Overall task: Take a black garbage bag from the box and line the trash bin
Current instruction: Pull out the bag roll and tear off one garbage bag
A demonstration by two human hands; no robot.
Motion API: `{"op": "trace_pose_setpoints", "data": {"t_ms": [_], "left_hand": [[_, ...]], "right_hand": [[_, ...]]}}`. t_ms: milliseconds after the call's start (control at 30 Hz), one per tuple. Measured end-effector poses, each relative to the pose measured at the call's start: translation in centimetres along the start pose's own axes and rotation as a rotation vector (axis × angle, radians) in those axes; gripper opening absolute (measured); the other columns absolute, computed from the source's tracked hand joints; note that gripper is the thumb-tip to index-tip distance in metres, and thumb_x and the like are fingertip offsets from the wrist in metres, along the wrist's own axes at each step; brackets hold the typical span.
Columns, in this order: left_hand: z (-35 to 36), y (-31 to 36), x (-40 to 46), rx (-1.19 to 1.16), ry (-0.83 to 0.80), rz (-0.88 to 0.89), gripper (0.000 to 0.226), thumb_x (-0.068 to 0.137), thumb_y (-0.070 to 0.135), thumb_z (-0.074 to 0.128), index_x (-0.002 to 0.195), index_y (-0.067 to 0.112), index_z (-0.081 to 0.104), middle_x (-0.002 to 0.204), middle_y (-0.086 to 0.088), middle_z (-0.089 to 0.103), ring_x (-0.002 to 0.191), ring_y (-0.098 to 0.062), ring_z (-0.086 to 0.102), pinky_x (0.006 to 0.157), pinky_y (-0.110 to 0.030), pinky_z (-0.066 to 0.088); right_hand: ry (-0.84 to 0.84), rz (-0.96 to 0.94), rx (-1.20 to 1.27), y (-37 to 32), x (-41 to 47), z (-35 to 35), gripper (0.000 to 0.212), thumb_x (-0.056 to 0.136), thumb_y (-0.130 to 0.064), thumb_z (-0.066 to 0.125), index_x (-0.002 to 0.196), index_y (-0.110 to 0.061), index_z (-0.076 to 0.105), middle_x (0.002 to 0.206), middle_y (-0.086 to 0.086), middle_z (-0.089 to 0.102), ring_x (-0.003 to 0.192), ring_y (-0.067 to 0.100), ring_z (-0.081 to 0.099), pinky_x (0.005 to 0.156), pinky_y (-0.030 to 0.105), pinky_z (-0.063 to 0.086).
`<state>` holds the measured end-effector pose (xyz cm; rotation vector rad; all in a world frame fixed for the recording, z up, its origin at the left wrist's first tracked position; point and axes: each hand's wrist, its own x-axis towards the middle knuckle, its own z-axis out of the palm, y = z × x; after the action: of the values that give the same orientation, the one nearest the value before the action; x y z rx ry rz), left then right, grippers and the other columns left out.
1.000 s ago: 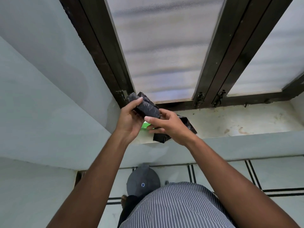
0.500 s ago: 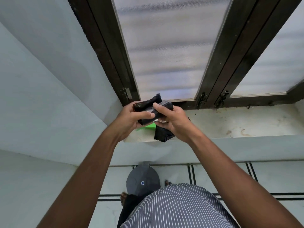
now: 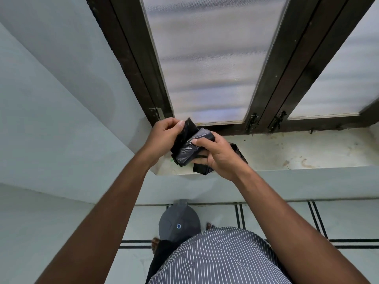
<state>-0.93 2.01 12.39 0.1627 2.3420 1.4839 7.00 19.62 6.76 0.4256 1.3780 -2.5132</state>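
Observation:
Both of my hands hold a folded black garbage bag [image 3: 187, 147] above the window sill. My left hand [image 3: 164, 134] pinches a loose flap of it between thumb and fingers. My right hand [image 3: 215, 154] grips the rolled, shiny part from the right. A black box [image 3: 238, 153] lies on the sill behind my right hand, mostly hidden by it. Down on the floor stands a grey round trash bin [image 3: 178, 222] with its lid shut, right in front of my striped shirt.
The stained white window sill [image 3: 287, 152] runs to the right under a dark-framed window [image 3: 205, 68] with frosted glass and latches. A pale wall [image 3: 51, 119] closes in on the left. The tiled floor [image 3: 276, 218] has black stripes.
My hands have drawn together on the bag and a flap has come loose from the roll in my left hand. The green item seen on the sill before is now almost wholly hidden.

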Motion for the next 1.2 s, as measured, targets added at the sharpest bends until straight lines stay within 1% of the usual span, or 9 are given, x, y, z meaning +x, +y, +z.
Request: {"op": "trace_pose_setpoints", "data": {"t_ms": [100, 233, 333, 400, 533, 767, 900, 1033, 1200], "left_hand": [[-0.1, 0.4, -0.1, 0.004, -0.094, -0.062, 0.05, 0.095, 0.065, 0.072, 0.11, 0.018, 0.079, 0.102, 0.0, 0.083, 0.094, -0.015, 0.08, 0.079, -0.029, 0.063], [-0.4, 0.1, 0.0, 0.1, -0.078, 0.058, 0.02, 0.101, 0.035, 0.078, 0.1, 0.016, 0.083, 0.084, -0.001, 0.08, 0.077, -0.006, 0.075, 0.07, -0.029, 0.057], [-0.4, 0.2, 0.2, 0.12, 0.001, 0.11, 0.011, 0.101, 0.026, 0.077, 0.098, 0.018, 0.085, 0.085, 0.002, 0.082, 0.075, -0.008, 0.075, 0.067, -0.028, 0.058], [-0.2, 0.5, 0.2, 0.153, 0.028, 0.123, 0.009, 0.1, 0.023, 0.078, 0.098, 0.018, 0.085, 0.087, 0.0, 0.083, 0.077, -0.009, 0.076, 0.065, -0.024, 0.057], [-0.8, 1.2, 0.6, 0.221, 0.075, 0.155, 0.007, 0.102, 0.019, 0.077, 0.101, 0.017, 0.084, 0.09, 0.001, 0.081, 0.086, -0.015, 0.077, 0.064, -0.024, 0.058], [-0.1, 1.1, -0.1, 0.431, 0.046, 0.332, 0.01, 0.098, 0.019, 0.079, 0.089, 0.024, 0.077, 0.081, 0.01, 0.067, 0.077, -0.014, 0.065, 0.069, -0.03, 0.048], [0.6, 0.1, -1.0, 0.596, 0.025, 0.472, 0.017, 0.1, 0.023, 0.072, 0.109, 0.016, 0.085, 0.089, 0.002, 0.07, 0.087, -0.022, 0.061, 0.076, -0.045, 0.055], [1.0, -0.5, -2.4, 0.682, -0.012, 0.575, 0.035, 0.096, 0.033, 0.074, 0.129, 0.022, 0.08, 0.102, 0.003, 0.075, 0.101, -0.022, 0.061, 0.086, -0.045, 0.056], [0.9, -1.2, -2.9, 0.928, -0.026, 0.74, 0.035, 0.09, 0.008, 0.075, 0.121, 0.023, 0.08, 0.106, -0.004, 0.063, 0.1, -0.029, 0.054, 0.078, -0.037, 0.033]], "right_hand": [[0.002, -0.012, 0.016, -0.2, 0.0, 0.1, 0.055, 0.103, -0.008, 0.073, 0.151, 0.002, 0.049, 0.143, 0.033, 0.066, 0.127, 0.049, 0.072, 0.091, 0.055, 0.067], [0.048, -0.001, -0.016, -0.2, -0.1, 0.4, 0.065, 0.098, -0.032, 0.084, 0.149, -0.003, 0.054, 0.14, 0.028, 0.07, 0.125, 0.044, 0.074, 0.102, 0.066, 0.061], [0.15, -0.003, -0.023, 0.4, 0.1, 0.7, 0.057, 0.097, -0.026, 0.084, 0.142, -0.002, 0.059, 0.131, 0.027, 0.074, 0.122, 0.046, 0.075, 0.099, 0.068, 0.061], [0.188, 0.0, -0.023, 0.5, 0.1, 0.9, 0.05, 0.098, -0.019, 0.081, 0.14, -0.001, 0.059, 0.122, 0.023, 0.075, 0.123, 0.048, 0.073, 0.096, 0.066, 0.064], [0.183, 0.032, -0.025, 0.9, -0.3, 1.1, 0.041, 0.099, -0.01, 0.079, 0.135, -0.007, 0.058, 0.132, 0.023, 0.071, 0.116, 0.041, 0.078, 0.081, 0.052, 0.07], [0.242, 0.003, 0.012, 1.6, -0.1, 1.8, 0.047, 0.102, -0.017, 0.08, 0.142, -0.013, 0.056, 0.133, 0.02, 0.072, 0.106, 0.038, 0.082, 0.086, 0.048, 0.07], [0.257, 0.005, 0.054, 0.9, 0.1, 1.7, 0.042, 0.106, -0.018, 0.075, 0.144, -0.011, 0.057, 0.131, 0.023, 0.073, 0.107, 0.04, 0.082, 0.087, 0.047, 0.07], [0.214, 0.091, 0.179, -0.6, 0.2, 1.5, 0.033, 0.113, -0.017, 0.052, 0.137, 0.002, 0.064, 0.123, 0.028, 0.075, 0.093, 0.029, 0.079, 0.089, 0.045, 0.069], [0.147, 0.167, 0.254, -2.8, -0.4, 1.0, 0.049, 0.104, -0.041, 0.057, 0.122, 0.003, 0.065, 0.113, 0.028, 0.075, 0.103, 0.039, 0.076, 0.095, 0.056, 0.066]]}}
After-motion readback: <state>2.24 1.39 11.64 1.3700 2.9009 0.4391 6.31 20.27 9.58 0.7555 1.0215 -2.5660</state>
